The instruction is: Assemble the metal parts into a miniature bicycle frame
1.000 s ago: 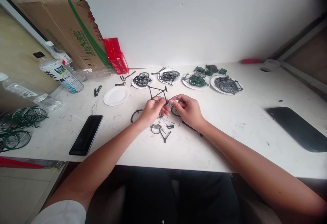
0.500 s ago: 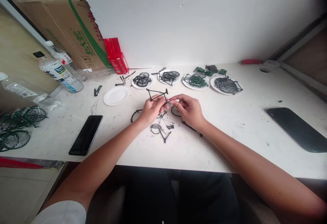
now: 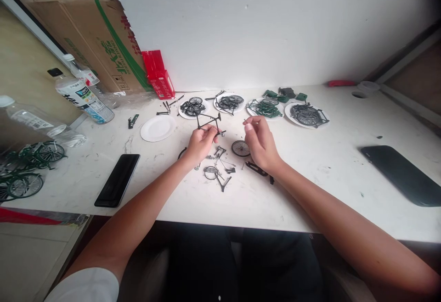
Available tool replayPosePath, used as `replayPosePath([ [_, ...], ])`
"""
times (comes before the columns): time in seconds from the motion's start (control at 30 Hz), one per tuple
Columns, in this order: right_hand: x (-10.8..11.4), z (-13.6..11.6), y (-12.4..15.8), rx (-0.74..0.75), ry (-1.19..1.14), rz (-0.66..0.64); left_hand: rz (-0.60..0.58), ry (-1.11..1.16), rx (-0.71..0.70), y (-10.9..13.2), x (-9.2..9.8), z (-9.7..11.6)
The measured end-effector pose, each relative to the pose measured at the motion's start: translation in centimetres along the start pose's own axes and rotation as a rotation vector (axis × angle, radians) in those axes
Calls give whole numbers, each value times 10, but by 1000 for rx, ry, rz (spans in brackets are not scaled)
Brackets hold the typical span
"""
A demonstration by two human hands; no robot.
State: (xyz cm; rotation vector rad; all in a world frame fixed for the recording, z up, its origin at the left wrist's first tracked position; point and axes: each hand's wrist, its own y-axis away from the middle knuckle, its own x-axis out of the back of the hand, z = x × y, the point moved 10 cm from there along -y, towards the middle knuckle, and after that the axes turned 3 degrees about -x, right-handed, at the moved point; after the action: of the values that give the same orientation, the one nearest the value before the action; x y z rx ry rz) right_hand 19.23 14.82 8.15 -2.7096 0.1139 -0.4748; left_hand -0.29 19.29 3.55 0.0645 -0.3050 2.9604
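Observation:
A small dark bicycle frame (image 3: 208, 119) is raised above the table, pinched by my left hand (image 3: 201, 143) at its lower part. My right hand (image 3: 260, 141) is off to the right of it, fingers curled and closed, with a tiny thin piece at the fingertips that is too small to name. Beneath the hands lie a spoked wheel (image 3: 240, 148), a round basket-like part (image 3: 210, 172), a dark fork (image 3: 223, 184) and several small parts. A long black part (image 3: 257, 169) lies partly behind my right wrist.
Along the back stand plates with black (image 3: 193, 107), green (image 3: 265, 108) and dark grey parts (image 3: 308, 115). A bare white plate (image 3: 157, 128), a phone (image 3: 117, 180), bottles (image 3: 84, 97) and green model bicycles (image 3: 25, 173) are left. A black case (image 3: 403, 173) lies right.
My right hand has moved away from the bicycle frame, up and to the right, uncovering the wheel. My left hand has shifted slightly left with the frame.

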Motion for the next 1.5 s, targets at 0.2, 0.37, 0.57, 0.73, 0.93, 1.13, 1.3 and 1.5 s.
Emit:
replayPosePath([
  [0.2,21,20,-22,36,275,38,68,-51,9,-8,15,-5],
  [0.37,20,45,-30,55,531,-25,60,-48,15,-10,15,-9],
  [0.57,15,65,-27,-27,658,-92,55,-73,10,-8,14,-9],
  [0.73,13,58,-26,28,603,-82,51,-162,-71,-6,12,3],
  [0.93,-3,14,-17,156,347,-154,65,-248,-162,0,7,18],
  [1.13,-27,-13,0,257,238,-273,-6,-219,-204,10,-10,24],
  [1.3,-26,-9,0,239,192,-247,-41,-179,-246,13,-20,28],
  [1.5,-24,-13,-1,268,155,-238,3,-159,-266,14,-15,29],
])
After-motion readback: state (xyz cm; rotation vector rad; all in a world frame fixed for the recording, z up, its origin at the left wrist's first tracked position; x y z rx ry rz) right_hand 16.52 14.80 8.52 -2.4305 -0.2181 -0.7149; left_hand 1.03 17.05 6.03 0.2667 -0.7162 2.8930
